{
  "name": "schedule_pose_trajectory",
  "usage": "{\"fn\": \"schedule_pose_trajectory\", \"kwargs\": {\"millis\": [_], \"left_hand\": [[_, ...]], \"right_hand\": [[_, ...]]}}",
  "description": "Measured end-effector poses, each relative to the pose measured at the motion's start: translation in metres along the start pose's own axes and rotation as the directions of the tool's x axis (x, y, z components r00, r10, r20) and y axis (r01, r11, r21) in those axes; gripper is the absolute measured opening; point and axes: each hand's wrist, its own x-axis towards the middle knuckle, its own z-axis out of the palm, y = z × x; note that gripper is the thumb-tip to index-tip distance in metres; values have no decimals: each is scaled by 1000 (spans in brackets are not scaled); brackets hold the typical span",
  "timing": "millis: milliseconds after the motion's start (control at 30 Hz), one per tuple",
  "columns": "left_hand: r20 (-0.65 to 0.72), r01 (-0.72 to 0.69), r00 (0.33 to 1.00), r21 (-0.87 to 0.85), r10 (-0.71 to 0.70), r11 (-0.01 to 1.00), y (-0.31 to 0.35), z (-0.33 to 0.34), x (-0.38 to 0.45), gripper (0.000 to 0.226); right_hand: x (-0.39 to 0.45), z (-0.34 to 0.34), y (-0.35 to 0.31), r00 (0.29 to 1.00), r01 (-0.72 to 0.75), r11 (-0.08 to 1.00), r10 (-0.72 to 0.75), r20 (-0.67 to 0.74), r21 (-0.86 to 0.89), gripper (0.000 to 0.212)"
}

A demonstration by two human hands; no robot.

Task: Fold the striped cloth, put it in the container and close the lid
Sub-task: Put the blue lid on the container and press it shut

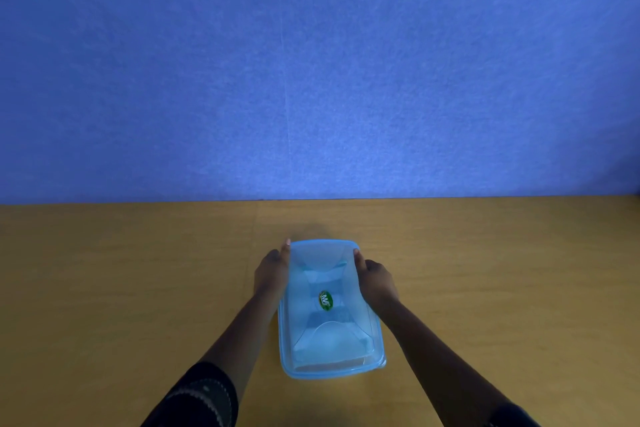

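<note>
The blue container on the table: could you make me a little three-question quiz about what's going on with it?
1. True or false: the lid lies on the container.
2. Where does each hand grip? A) at the near end B) on the long sides towards the far end C) on top of the green sticker
3. Fill in: the container stands on a ____ table before a blue wall.

Key: 1 true. 2 B: the left hand and the right hand hold opposite sides. 3 wooden-coloured (tan). The striped cloth cannot be made out through the plastic.
</note>
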Motion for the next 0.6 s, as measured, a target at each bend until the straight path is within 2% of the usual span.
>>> {"fn": "schedule_pose_trajectory", "kwargs": {"millis": [367, 600], "left_hand": [[-42, -23, 999, -143, 17, 989, -5, 2, -3, 50], [-70, -41, 997, -144, 31, 989, -6, 4, -3, 49]], "right_hand": [[2, 2, 1, 1000, -10, 999, 11, -18, 36, 57], [9, 2, 4, 998, -13, 999, 16, -58, 37, 53]]}}
